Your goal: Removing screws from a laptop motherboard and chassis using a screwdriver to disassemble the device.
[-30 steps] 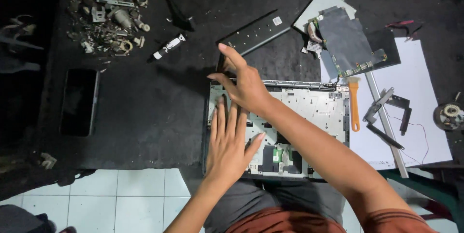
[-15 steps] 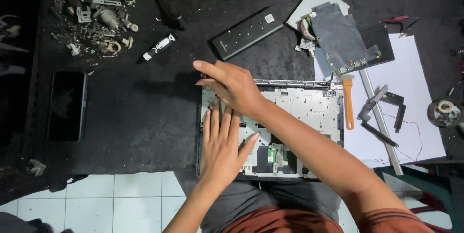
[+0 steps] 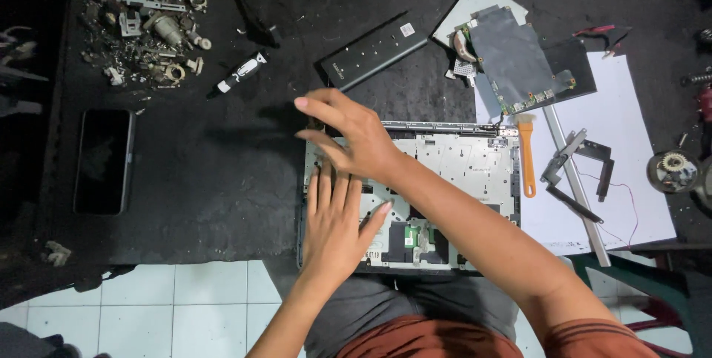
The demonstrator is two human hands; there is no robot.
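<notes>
An opened laptop base [image 3: 460, 172], silver inner frame up, is seen lying at the near edge of the dark worktop [image 3: 208, 180], partly over the person's lap. The left hand [image 3: 335, 224] is laid flat on the left part of the frame, fingers together and straight, nothing gripped, pressing it down. The right hand [image 3: 348, 135] is held across it over the frame's top-left corner, fingers spread and loosely curled, nothing clamped; whether the fingertips touch the frame edge cannot be told. The step is judged as steadying the base while the top-left corner is felt or worked at. For the next move, a firm hold-down by the left hand and a careful fingertip purchase at that corner would be called for. An orange-handled tool [image 3: 526, 154] is lying just beside the frame's right edge on a white sheet [image 3: 630, 135], with hinge brackets [image 3: 578, 172] near. A circuit board [image 3: 519, 57] and a long black battery [image 3: 374, 50] are lying beyond the frame. A small black tube [image 3: 241, 74], a heap of small metal parts [image 3: 148, 31] and a dark phone [image 3: 104, 161] are well apart on the left.
</notes>
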